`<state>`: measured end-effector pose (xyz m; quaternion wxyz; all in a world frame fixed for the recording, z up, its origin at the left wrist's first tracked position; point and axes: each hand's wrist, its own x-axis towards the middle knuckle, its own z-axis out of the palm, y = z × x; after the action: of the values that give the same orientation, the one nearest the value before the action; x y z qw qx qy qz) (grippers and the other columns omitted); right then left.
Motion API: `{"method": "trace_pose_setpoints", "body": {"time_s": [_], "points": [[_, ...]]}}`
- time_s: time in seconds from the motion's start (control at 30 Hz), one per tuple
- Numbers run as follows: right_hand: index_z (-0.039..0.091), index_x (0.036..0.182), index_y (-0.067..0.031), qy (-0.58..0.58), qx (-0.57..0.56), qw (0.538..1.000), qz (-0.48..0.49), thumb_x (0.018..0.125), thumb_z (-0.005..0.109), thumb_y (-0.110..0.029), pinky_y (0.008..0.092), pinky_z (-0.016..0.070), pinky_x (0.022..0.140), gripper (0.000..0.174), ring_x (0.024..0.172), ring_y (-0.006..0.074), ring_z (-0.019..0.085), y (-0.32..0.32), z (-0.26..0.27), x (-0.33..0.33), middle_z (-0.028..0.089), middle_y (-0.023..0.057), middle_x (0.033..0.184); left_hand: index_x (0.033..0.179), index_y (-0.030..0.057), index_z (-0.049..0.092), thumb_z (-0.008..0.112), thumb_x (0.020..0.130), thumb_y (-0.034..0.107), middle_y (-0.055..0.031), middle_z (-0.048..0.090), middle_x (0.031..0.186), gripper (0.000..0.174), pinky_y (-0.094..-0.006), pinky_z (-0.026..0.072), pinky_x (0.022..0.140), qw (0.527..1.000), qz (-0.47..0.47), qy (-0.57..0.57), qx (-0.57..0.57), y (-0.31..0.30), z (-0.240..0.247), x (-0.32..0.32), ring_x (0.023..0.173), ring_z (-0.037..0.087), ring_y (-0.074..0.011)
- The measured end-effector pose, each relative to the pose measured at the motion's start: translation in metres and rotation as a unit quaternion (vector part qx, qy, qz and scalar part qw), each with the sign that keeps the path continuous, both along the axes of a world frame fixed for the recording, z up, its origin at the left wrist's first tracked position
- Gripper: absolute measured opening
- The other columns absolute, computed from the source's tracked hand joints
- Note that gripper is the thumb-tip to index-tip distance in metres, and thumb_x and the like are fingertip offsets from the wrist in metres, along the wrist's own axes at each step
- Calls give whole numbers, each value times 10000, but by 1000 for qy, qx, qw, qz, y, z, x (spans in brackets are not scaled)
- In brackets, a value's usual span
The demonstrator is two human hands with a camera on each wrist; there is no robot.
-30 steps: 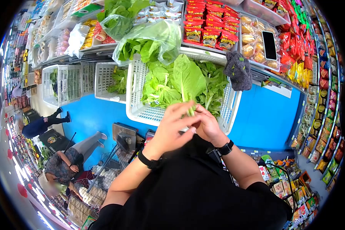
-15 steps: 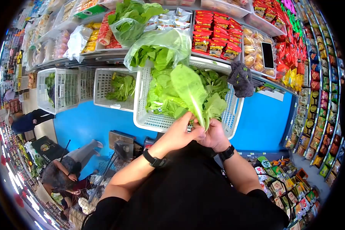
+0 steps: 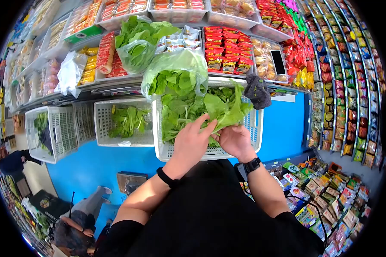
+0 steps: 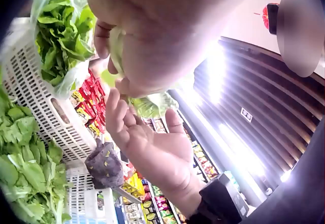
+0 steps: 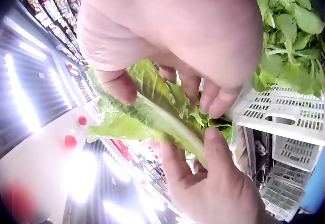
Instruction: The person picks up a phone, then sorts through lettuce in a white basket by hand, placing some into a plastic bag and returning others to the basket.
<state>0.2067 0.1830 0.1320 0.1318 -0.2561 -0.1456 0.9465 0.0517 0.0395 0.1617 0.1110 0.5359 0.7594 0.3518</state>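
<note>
— What have you got?
— Lettuce leaves. My right fingers curl round the stalks, and my left fingers pinch them too.
— Where?
— Just over the front edge of the white crate, above the loose greens in it.

The lettuce leaf, upright a second earlier, had tipped to the right and lay low over the greens in the white crate. The left hand and right hand had moved forward over the crate's near rim.
</note>
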Motion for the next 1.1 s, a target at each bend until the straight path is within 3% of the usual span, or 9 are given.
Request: {"method": "trace_pose_setpoints", "body": {"time_s": [0.43,0.53,0.6,0.7,0.93,0.97,1.03,1.07,1.1], "points": [[538,1500,-101,-56,34,997,36,1025,576,-531,512,453,1151,641,1323,334,594,1,3,-15,585,162,1512,1212,165,771,771,745,15,-54,648,1331,490,-378,563,856,988,-89,50,119,-31,7,-49,954,639,-258],[505,1529,-78,-94,-174,978,-62,1032,544,-518,513,599,900,665,1241,380,624,9,1,-4,543,205,1544,1187,151,771,790,740,10,-44,648,1331,469,-379,573,873,986,-103,36,130,-36,5,-53,1003,652,-265],[476,1550,-56,48,-272,961,-14,1024,536,-506,440,558,497,694,1017,416,690,12,-11,8,486,244,1581,1166,141,770,805,738,11,-47,655,1325,449,-382,580,875,984,-98,6,148,-35,10,-53,1026,660,-274],[464,1554,-39,-114,-198,968,-106,1001,574,-500,370,364,305,727,764,404,672,8,13,-5,411,263,1631,1127,122,766,833,730,13,-59,671,1314,417,-390,591,873,979,-93,-43,177,-35,9,-52,1055,675,-296],[621,1312,-84,94,-158,983,12,1011,574,-526,336,335,307,537,348,203,382,17,12,-12,668,154,907,1060,95,759,845,724,2,-95,694,1351,359,-400,594,860,971,-103,-48,209,-34,16,-59,1018,682,-325],[621,1312,-84,94,-156,983,12,1011,574,-526,336,335,307,537,348,203,382,18,10,-12,668,154,907,1060,95,759,845,724,2,-95,694,1351,359,-400,594,860,971,-103,-48,211,-33,18,-60,1018,682,-325],[483,1556,-97,217,-76,972,49,1094,502,-406,388,577,556,556,978,256,703,19,-2,-6,632,124,1409,1039,93,761,844,726,1,-104,685,1384,338,-403,592,860,969,-108,-58,214,-33,19,-60,1022,677,-328],[429,1610,-101,89,-62,994,11,1080,528,-423,363,448,357,628,816,239,701,21,-7,3,643,133,1378,1042,95,761,844,724,-2,-110,683,1390,342,-408,592,865,968,-108,-69,215,-33,19,-59,1032,676,-335],[311,1683,-111,63,35,992,105,1065,556,-450,456,545,1092,746,1273,231,635,20,29,-26,587,145,1495,1045,97,761,843,723,-5,-117,680,1397,347,-413,592,870,967,-108,-79,216,-34,18,-60,1041,675,-342]]}}
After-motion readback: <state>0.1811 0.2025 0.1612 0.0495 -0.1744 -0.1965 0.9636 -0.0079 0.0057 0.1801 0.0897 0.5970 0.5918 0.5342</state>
